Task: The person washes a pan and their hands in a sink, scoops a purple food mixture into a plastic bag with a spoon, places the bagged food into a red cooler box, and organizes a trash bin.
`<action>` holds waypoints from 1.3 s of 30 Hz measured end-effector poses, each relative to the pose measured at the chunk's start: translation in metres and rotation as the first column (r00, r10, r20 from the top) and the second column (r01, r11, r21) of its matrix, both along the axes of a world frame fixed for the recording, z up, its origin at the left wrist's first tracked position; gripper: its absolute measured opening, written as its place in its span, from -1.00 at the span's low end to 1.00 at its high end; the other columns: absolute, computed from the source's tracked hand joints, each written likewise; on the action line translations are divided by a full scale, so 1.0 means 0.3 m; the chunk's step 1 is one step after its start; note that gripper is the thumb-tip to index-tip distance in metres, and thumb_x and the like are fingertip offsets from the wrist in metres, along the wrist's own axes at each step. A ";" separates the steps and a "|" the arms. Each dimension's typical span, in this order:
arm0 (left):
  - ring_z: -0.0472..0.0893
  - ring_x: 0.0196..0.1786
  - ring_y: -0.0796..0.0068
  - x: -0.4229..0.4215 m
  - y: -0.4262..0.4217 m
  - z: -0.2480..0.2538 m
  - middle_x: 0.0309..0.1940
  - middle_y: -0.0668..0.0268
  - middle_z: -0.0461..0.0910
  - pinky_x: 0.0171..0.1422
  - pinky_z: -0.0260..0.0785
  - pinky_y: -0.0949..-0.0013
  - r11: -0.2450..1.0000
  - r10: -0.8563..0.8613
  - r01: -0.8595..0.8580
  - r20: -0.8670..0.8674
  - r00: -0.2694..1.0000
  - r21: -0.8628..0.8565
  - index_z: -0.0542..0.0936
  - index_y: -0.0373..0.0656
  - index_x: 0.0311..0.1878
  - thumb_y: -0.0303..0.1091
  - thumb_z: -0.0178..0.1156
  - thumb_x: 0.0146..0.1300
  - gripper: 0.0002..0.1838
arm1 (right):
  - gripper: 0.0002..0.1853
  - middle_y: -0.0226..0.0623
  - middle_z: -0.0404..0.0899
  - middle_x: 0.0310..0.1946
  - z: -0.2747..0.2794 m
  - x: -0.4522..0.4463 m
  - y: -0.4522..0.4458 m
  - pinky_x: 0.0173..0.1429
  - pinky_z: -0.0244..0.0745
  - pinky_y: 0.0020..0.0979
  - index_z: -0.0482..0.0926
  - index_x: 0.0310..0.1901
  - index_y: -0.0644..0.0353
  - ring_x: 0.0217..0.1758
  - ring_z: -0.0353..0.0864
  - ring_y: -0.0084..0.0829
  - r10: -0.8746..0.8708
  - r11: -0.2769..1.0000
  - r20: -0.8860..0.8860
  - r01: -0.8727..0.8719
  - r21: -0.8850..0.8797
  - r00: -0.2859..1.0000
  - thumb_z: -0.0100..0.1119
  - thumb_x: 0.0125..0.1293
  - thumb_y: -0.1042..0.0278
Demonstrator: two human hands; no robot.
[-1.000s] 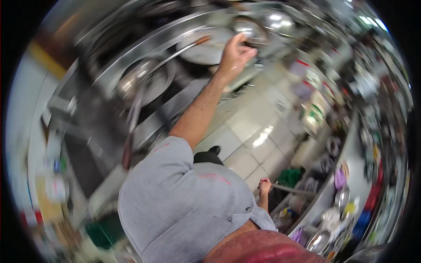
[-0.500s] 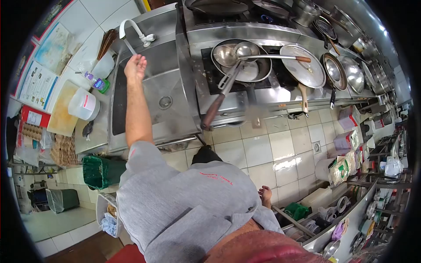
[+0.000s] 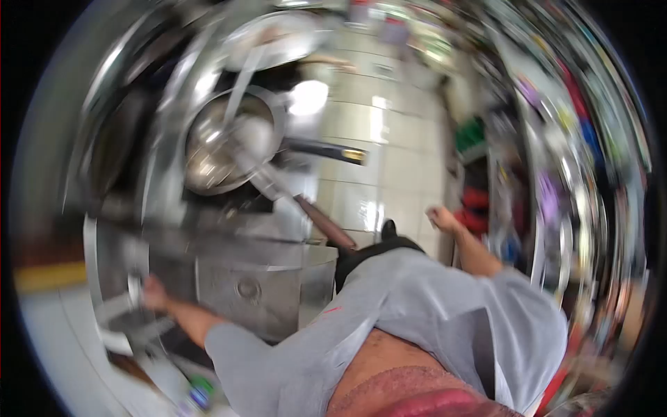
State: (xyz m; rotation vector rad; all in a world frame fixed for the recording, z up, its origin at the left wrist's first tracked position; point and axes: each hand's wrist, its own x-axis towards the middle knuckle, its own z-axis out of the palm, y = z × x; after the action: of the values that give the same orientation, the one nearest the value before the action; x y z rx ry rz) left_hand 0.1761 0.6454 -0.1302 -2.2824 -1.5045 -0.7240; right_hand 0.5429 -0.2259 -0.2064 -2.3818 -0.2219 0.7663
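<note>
My left hand [image 3: 155, 295] is at the white knob [image 3: 134, 288] of the tap [image 3: 117, 307], seemingly touching it. Motion smears its fingers, so their grip does not show. Below the arm lies the steel sink [image 3: 215, 281] with its round drain [image 3: 249, 290]. My right hand [image 3: 442, 218] hangs over the tiled floor at my right side. Its blurred fingers look curled, and nothing shows in them. On the stove, a frying pan [image 3: 276, 111] with a black handle [image 3: 326, 150] carries large ladles [image 3: 208, 163]; a brown ladle handle [image 3: 325, 222] sticks out past the stove's front edge.
A round lid [image 3: 292, 35] lies farther along the stove. A green-and-purple bottle [image 3: 199, 395] stands at the lower left beside the sink. Blurred shelves [image 3: 556, 187] full of goods run along the right, beyond the tiled floor [image 3: 399, 146].
The view has swung round and blurred. My left hand has moved from under the running tap spout to the tap knob. My right arm now shows more fully, its fingers more curled.
</note>
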 end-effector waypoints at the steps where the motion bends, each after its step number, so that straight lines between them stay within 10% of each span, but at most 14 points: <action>1: 0.42 -0.64 0.28 0.007 0.059 -0.002 -0.64 0.33 0.48 -0.55 0.28 0.24 0.926 -0.287 0.203 0.243 0.927 0.318 0.55 -0.02 -0.46 0.03 -0.01 0.22 -0.64 | -0.76 -0.17 0.52 -0.67 0.164 -0.049 0.053 -0.43 0.45 -0.26 0.56 -0.34 0.22 -0.64 0.53 -0.31 -0.012 0.997 0.047 0.016 -0.077 0.999 -0.12 0.12 0.34; 2: 0.42 -0.64 0.30 0.038 0.102 0.012 -0.66 0.35 0.47 -0.53 0.30 0.24 0.894 -0.298 0.175 0.256 0.919 0.413 0.52 -0.05 -0.51 0.05 0.09 0.11 -0.65 | -0.74 -0.12 0.57 -0.58 0.089 -0.070 -0.022 -0.35 0.48 -0.27 0.58 -0.27 0.20 -0.56 0.58 -0.28 0.107 0.987 0.137 -0.088 -0.138 0.985 -0.07 0.04 0.41; 5: 0.43 -0.55 0.35 0.078 0.210 -0.059 -0.60 0.36 0.46 -0.44 0.34 0.27 0.846 -0.074 -0.212 0.502 0.862 0.489 0.47 -0.10 -0.53 0.01 0.29 -0.06 -0.64 | -0.70 -0.09 0.60 -0.47 -0.015 -0.147 -0.155 -0.25 0.50 -0.29 0.59 -0.25 0.19 -0.41 0.61 -0.30 -0.251 0.934 0.049 0.255 -0.249 0.967 -0.02 -0.07 0.49; 8: 0.45 -0.49 0.34 0.264 0.006 -0.033 -0.52 0.31 0.45 -0.38 0.36 0.29 0.912 0.002 -0.264 0.638 0.770 0.316 0.47 -0.14 -0.44 -0.04 0.29 -0.02 -0.64 | -0.68 -0.14 0.61 -0.49 0.372 -0.319 -0.032 -0.32 0.52 -0.31 0.58 -0.22 0.17 -0.46 0.61 -0.31 -0.146 0.855 0.160 0.205 -0.476 0.976 -0.05 -0.05 0.49; 10: 0.45 -0.48 0.34 0.355 -0.061 -0.044 -0.51 0.30 0.45 -0.37 0.36 0.29 0.991 -0.056 -0.040 0.680 0.731 0.125 0.47 -0.15 -0.43 -0.04 0.29 -0.02 -0.64 | -0.67 -0.16 0.60 -0.50 0.295 -0.372 -0.118 -0.38 0.52 -0.31 0.58 -0.20 0.16 -0.49 0.60 -0.32 -0.148 0.872 0.085 0.171 -0.460 0.985 -0.07 -0.04 0.50; 12: 0.45 -0.47 0.34 0.465 -0.131 -0.052 -0.49 0.29 0.45 -0.37 0.36 0.29 0.983 -0.099 0.178 0.736 0.670 -0.031 0.47 -0.16 -0.42 -0.05 0.28 -0.01 -0.64 | -0.63 -0.21 0.59 -0.53 -0.184 -0.411 -0.392 -0.52 0.49 -0.32 0.56 -0.16 0.12 -0.57 0.58 -0.36 -0.382 0.900 -0.083 0.350 -0.260 0.920 -0.13 -0.03 0.52; 25: 0.45 -0.42 0.33 0.720 -0.431 0.229 -0.40 0.23 0.44 -0.32 0.38 0.29 0.675 -0.049 0.685 0.910 0.413 -0.274 0.45 -0.23 -0.35 -0.06 0.25 0.03 -0.61 | -0.66 -0.23 0.60 -0.47 -0.033 -0.305 -0.074 -0.35 0.50 -0.33 0.55 -0.17 0.16 -0.50 0.59 -0.36 -0.402 0.899 0.004 0.396 -0.186 0.916 -0.04 -0.04 0.43; 29: 0.45 -0.41 0.33 0.788 -0.563 0.362 -0.37 0.21 0.44 -0.31 0.38 0.29 0.605 -0.033 0.757 0.942 0.333 -0.246 0.45 -0.25 -0.32 -0.07 0.25 0.04 -0.60 | -0.71 -0.23 0.56 -0.40 -0.008 -0.325 -0.117 -0.50 0.45 -0.39 0.51 -0.13 0.11 -0.53 0.56 -0.47 -0.642 0.752 -0.311 0.654 -0.081 0.700 -0.02 0.06 0.42; 32: 0.45 -0.40 0.33 0.850 -0.682 0.481 -0.35 0.20 0.44 -0.30 0.38 0.29 0.561 -0.033 0.805 0.966 0.256 -0.194 0.44 -0.26 -0.31 -0.07 0.24 0.05 -0.59 | -0.82 -0.30 0.48 -0.42 -0.110 -0.366 -0.276 -0.54 0.44 -0.36 0.49 -0.21 0.10 -0.58 0.51 -0.41 -0.879 0.115 -0.447 0.983 0.142 0.167 -0.04 0.13 0.43; 35: 0.45 -0.39 0.33 0.934 -0.836 0.614 -0.33 0.19 0.43 -0.29 0.39 0.29 0.511 -0.042 0.850 0.983 0.177 -0.131 0.44 -0.28 -0.29 -0.08 0.23 0.06 -0.59 | -0.87 -0.28 0.44 -0.47 -0.214 -0.377 -0.511 -0.57 0.44 -0.36 0.45 -0.29 0.11 -0.60 0.48 -0.36 -0.821 -0.490 -0.480 0.814 0.312 -0.310 -0.11 0.15 0.46; 39: 0.45 -0.37 0.33 1.073 -1.101 0.798 -0.30 0.17 0.43 -0.27 0.39 0.29 0.421 -0.068 0.906 0.993 0.092 -0.055 0.43 -0.30 -0.27 -0.08 0.22 0.07 -0.58 | -0.84 -0.23 0.44 -0.43 -0.324 -0.396 -0.864 -0.57 0.45 -0.36 0.41 -0.22 0.14 -0.55 0.51 -0.33 -0.674 -0.736 -0.515 0.541 0.407 -0.530 -0.14 0.16 0.48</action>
State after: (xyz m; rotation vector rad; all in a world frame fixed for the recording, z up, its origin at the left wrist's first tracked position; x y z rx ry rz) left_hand 0.4981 0.3152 0.1093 -3.4176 -1.1474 -2.5302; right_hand 0.4243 -0.4852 -0.3036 -0.7093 1.4194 -0.6465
